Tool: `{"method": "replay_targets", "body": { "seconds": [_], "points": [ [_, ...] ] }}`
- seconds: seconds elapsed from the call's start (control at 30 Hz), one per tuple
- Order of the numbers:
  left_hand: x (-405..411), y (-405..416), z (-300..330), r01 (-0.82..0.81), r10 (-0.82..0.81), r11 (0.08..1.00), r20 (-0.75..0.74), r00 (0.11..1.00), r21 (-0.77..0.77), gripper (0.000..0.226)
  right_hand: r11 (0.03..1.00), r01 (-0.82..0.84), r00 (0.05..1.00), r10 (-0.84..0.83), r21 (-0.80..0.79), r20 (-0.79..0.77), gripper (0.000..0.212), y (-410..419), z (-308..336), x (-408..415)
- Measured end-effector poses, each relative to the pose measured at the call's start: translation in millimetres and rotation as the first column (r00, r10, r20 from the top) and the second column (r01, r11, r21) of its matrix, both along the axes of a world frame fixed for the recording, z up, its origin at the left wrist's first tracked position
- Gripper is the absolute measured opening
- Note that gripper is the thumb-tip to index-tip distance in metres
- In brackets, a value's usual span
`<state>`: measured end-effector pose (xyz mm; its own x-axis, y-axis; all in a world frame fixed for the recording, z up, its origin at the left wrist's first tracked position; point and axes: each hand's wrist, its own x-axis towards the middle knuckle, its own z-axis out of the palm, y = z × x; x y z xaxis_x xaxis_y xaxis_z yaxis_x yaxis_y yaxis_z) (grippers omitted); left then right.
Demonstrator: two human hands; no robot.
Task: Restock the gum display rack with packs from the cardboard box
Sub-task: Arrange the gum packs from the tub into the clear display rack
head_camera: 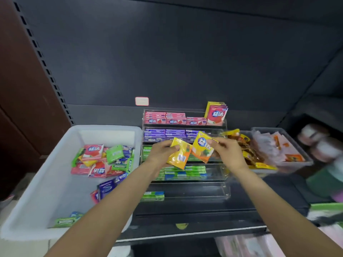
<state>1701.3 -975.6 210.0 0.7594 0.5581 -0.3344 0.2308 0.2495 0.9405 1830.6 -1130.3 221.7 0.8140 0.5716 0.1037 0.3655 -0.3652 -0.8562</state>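
Blurring toward the right edge, the view leaves the pale rolls (313,138) and green shapes (323,182) there hard to make out, and the contents of the grey trays (297,143) beside the rack are only partly legible as orange and yellow snack packets (250,153). Both forearms are cut off by the bottom edge. Small print on the packs cannot be read; only large blue-and-white characters are seen on the yellow pack (203,149) pinched by the right hand (229,153), and again on the red pack (216,115) standing at the right end of the clear display rack's (225,188) top tier. A second yellow pack (179,154) is gripped by the left hand (161,153), fingers curled over its top edge. Both packs are held in front of the rack's middle tiers, just beside each other. Pink, purple and green packs are stacked in the tiers. Loose gum packs (104,160) are scattered in the white bin (55,164) at the shelf's left edge.
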Motion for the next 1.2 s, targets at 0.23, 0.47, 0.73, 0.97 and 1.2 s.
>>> {"method": "replay_targets", "body": {
  "seconds": [0.23, 0.47, 0.73, 0.97, 1.2],
  "points": [
    [26.4, -17.7, 4.6, 0.003, -0.002, 1.0, -0.031, 1.0, 0.03, 0.023, 0.997, 0.041, 0.995, -0.035, 0.07, -0.09, 0.013, -28.7, -10.9, 35.5],
    [47.3, -16.6, 14.8, -0.018, 0.012, 0.991, 0.045, 0.999, 0.134, 0.028, 0.985, 0.077, 0.996, -0.083, 0.155, 0.036, 0.016, -29.9, 5.4, 74.6],
    [65.8, -12.9, 17.5, -0.02, 0.012, 0.978, 0.039, 0.999, 0.207, 0.029, 0.976, 0.05, 0.921, 0.037, -0.212, 0.388, 0.021, -2.7, 7.9, 115.4],
    [71.3, -4.5, 10.9, -0.056, 0.05, 0.966, 0.031, 0.998, 0.254, 0.029, 0.907, 0.141, 0.841, 0.102, -0.396, 0.532, 0.027, 8.0, -0.2, 121.9],
    [79.8, -4.1, 17.8, -0.045, 0.026, 0.958, 0.068, 0.997, 0.285, 0.021, 0.931, 0.149, 0.816, 0.076, -0.335, 0.574, 0.027, 16.3, -5.4, 124.7]
  ]
}}
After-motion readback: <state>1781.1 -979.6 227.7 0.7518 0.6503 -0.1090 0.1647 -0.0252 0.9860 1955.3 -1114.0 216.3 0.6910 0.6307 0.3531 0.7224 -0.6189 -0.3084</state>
